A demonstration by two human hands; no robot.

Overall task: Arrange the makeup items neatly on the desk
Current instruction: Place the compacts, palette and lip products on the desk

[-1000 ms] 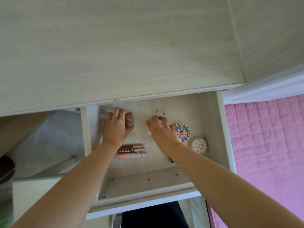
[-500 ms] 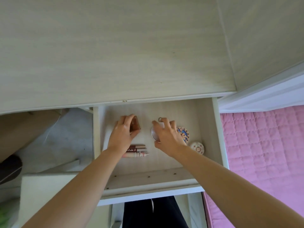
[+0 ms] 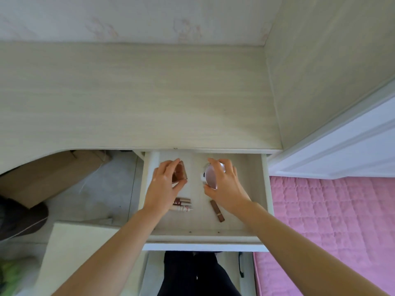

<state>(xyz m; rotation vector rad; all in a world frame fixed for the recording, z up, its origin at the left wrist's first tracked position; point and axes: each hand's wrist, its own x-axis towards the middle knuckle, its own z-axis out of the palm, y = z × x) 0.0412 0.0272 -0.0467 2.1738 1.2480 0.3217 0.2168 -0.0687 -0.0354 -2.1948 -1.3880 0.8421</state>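
An open pale wood drawer (image 3: 264, 189) sits under the desk top (image 3: 136, 97). My left hand (image 3: 163, 186) grips a small brown square compact (image 3: 179, 173), lifted and tilted above the drawer floor. My right hand (image 3: 224, 184) holds a round pinkish compact (image 3: 211, 175) on edge, also raised. On the drawer floor lie several lip gloss tubes (image 3: 182, 205) below my left hand and a brown lipstick (image 3: 217, 210) near my right wrist. My right hand hides the patterned round items seen earlier.
A side panel (image 3: 320, 67) walls the desk on the right. A pink quilted bed (image 3: 331, 227) lies right of the drawer. A cardboard box (image 3: 49, 176) and a dark shoe (image 3: 19, 218) sit on the floor to the left, with a white board (image 3: 74, 248) beside the drawer.
Both hands have closed on compacts and lifted them off the drawer floor. The view has tilted up, showing more desk top. The brown lipstick is now uncovered.
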